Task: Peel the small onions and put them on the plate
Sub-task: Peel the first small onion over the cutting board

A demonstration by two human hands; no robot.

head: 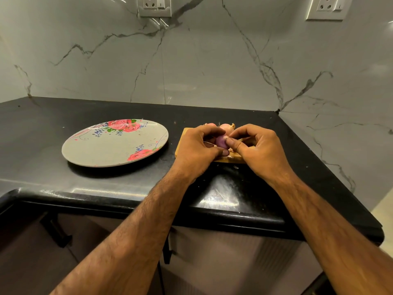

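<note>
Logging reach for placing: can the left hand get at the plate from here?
Probably yes: the plate lies on the counter just left of the left hand, nothing standing between them. That hand and the right hand both pinch the onion, though.

Black counter (42, 124) carries a floral plate (114, 150) beside a wooden board (187, 134)

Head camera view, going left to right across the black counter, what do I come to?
Round grey plate with pink roses → left hand → small purple onion, held between both hands → right hand.
</note>
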